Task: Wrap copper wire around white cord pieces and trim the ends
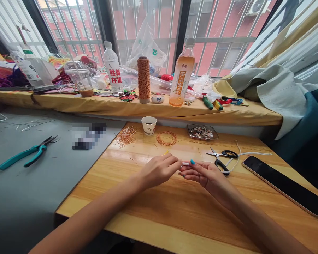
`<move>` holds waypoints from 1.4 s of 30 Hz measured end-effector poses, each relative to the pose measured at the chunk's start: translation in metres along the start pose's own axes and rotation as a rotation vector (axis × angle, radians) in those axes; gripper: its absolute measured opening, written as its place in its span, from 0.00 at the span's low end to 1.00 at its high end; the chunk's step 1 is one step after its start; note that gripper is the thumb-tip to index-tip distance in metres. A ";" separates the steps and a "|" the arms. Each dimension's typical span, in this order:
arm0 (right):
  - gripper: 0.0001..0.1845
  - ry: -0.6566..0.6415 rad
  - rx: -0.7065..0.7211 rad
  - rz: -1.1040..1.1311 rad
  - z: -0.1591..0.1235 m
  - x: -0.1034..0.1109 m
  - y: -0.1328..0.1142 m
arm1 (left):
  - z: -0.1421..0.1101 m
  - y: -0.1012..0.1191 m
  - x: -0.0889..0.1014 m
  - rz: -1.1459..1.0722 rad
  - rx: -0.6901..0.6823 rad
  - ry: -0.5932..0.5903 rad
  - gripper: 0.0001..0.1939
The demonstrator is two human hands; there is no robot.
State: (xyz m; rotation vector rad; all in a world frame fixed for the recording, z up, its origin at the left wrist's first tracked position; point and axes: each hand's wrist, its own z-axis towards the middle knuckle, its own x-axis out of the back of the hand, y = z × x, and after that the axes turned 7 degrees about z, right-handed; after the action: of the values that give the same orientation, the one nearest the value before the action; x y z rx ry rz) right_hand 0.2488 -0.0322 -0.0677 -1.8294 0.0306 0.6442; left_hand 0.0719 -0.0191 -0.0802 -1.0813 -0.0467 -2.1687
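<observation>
Over the middle of the wooden table, my left hand (161,169) and my right hand (205,173) meet fingertip to fingertip. Between them is a small white piece (185,163), short and narrow; its exact kind is too small to tell. The right thumb and fingers pinch it, and the left fingers close on its other end, partly hiding it. Black-handled scissors (229,154) lie spread just beyond my right hand, with a white cord (238,160) beside them. A little yellow thing (166,152) shows behind my left hand.
Behind my hands are a copper-coloured wire coil (166,138), a pile of cut wires (126,136), a paper cup (149,126) and a tray of small pieces (202,132). A phone (282,185) lies right, pliers (33,153) left. Bottles (182,74) and a thread spool (143,80) line the sill.
</observation>
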 end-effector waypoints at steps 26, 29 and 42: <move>0.16 -0.087 0.221 -0.556 -0.003 0.002 -0.010 | -0.001 0.002 -0.005 -0.264 0.185 0.082 0.09; 0.16 -0.071 0.189 -0.503 -0.004 0.000 -0.011 | 0.000 0.002 -0.004 -0.329 0.218 0.102 0.09; 0.17 -0.041 0.147 -0.449 -0.006 0.000 -0.010 | 0.002 0.004 -0.003 -0.299 0.217 0.090 0.11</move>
State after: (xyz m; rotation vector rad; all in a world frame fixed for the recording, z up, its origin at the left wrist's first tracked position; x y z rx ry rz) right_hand 0.2543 -0.0339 -0.0579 -1.6068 -0.3424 0.3512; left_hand 0.0773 -0.0196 -0.0820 -0.8964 -0.4173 -2.4074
